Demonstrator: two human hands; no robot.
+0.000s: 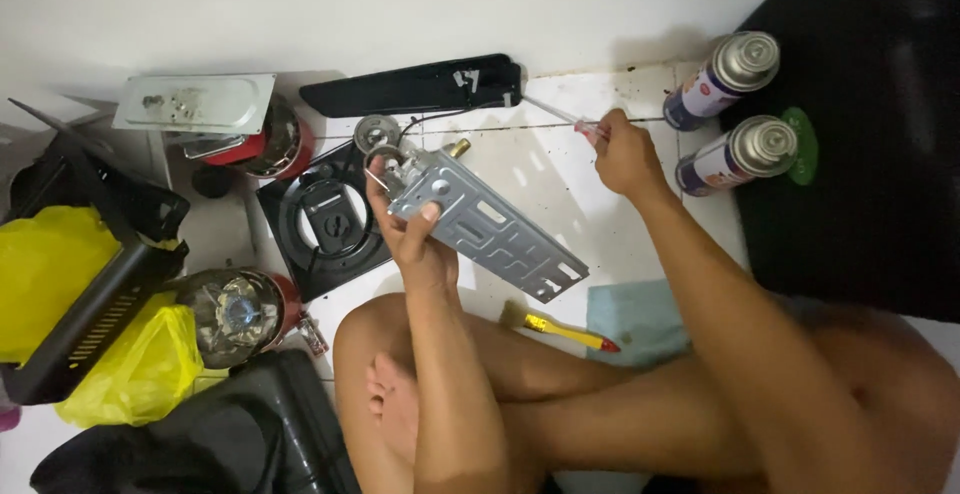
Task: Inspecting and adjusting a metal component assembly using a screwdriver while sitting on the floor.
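Left hand (405,229) grips metal bracket (490,229)

Two labelled gas canisters and yellow plastic bags on a tiled floor.

The upper gas canister (722,78) and the lower gas canister (738,156) lie side by side at upper right, near the edge of a black mat (870,174); each is a silver cylinder wrapped in a dark blue and white label with a red patch. At far left, a large yellow bag (45,264) and a smaller yellow bag (140,374) sit crumpled around a black frame (95,324).

One head-worn view, looking steeply down from close above at the white tiled floor (560,169). Wall edge runs along the frame's top; own crossed legs fill the bottom.
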